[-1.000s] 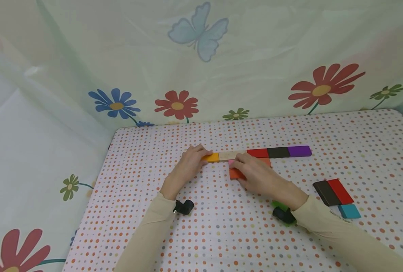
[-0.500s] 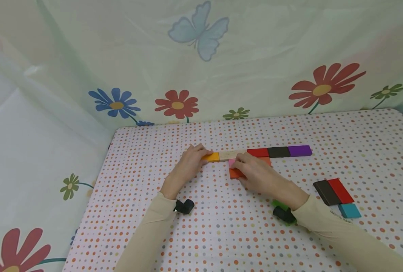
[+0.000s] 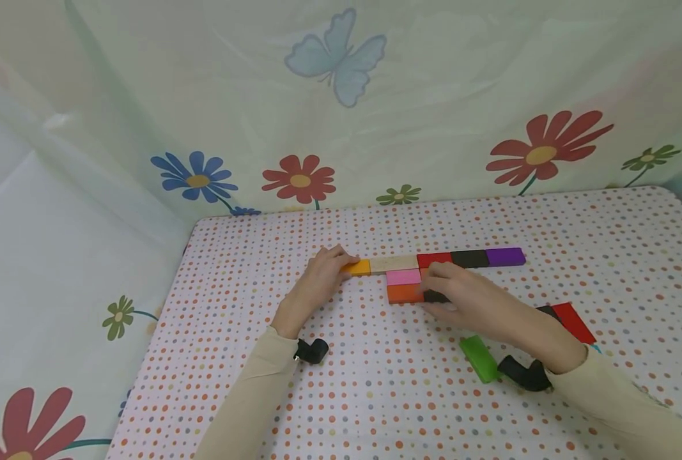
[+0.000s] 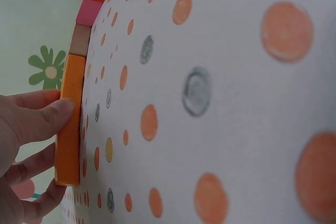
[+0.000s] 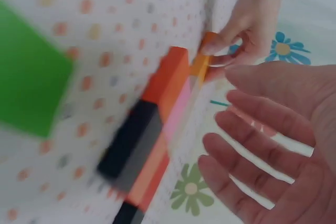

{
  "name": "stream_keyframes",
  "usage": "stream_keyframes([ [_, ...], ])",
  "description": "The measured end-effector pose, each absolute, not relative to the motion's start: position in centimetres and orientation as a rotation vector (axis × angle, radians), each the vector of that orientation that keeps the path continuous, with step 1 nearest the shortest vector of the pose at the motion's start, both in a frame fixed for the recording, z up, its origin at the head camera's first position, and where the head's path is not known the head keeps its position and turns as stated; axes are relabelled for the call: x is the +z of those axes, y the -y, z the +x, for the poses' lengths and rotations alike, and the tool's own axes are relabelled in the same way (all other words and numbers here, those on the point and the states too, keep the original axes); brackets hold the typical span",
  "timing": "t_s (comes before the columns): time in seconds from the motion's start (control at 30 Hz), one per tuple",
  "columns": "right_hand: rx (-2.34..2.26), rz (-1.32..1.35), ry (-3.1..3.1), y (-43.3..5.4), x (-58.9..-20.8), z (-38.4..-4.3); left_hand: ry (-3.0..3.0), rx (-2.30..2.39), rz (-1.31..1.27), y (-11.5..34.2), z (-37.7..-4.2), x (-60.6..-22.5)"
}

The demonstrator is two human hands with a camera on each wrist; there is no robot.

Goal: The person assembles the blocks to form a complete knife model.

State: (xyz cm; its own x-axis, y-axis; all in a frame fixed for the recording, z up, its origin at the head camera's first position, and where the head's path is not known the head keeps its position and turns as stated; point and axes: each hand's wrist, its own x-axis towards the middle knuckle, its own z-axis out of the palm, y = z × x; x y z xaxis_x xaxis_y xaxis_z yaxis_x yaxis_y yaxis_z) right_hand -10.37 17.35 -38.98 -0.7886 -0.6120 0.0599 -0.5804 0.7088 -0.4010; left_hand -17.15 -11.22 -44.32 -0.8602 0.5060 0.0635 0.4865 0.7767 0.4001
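My left hand [image 3: 320, 275] holds the yellow-orange block [image 4: 71, 129] at the left end of a back row, thumb on its near side. Rightward from it run a plain wooden block [image 3: 394, 263], a red block [image 3: 434, 260], a black block [image 3: 470, 259] and a purple block [image 3: 505, 257]. In front lie a pink block [image 3: 403, 276] and, nearer me, an orange block [image 3: 405, 294] beside another black block [image 5: 131, 145]. Beside these is my right hand [image 3: 473, 300], its fingers spread and apart from the blocks in the right wrist view. It partly hides the front blocks in the head view.
A green block [image 3: 479, 359] lies nearer me, by the right wrist camera. Farther right, my right forearm partly covers a black block and a red block [image 3: 574, 322]; a teal sliver shows beside them. A flowered curtain [image 3: 433, 140] hangs behind the dotted table.
My right hand has let go of the front blocks and shifted right, uncovering the pink block, the front orange one and part of a black one. The left hand stays in place.
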Motion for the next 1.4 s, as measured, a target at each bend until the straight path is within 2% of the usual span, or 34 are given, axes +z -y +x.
stream_keyframes([
  [0.4,-0.534,-0.94,-2.77,-22.4,-43.0,-5.2,-2.904,0.646,0.795,11.2,-17.2,-44.1],
  [0.6,-0.555,-0.952,-2.781,-23.0,-43.8,-4.1,-2.925,0.645,0.796,11.4,-17.1,-44.4],
  [0.9,-0.712,-1.106,-2.698,-22.2,-43.8,-4.6,-2.922,0.667,0.84,11.3,-17.2,-44.5],
  [1.23,-0.577,-0.933,-2.782,-20.1,-42.8,-6.0,-2.912,0.659,0.842,11.1,-17.3,-44.4],
  [1.4,-0.597,-0.928,-2.78,-19.2,-42.4,-6.8,-2.921,0.67,0.85,11.4,-17.3,-44.4],
])
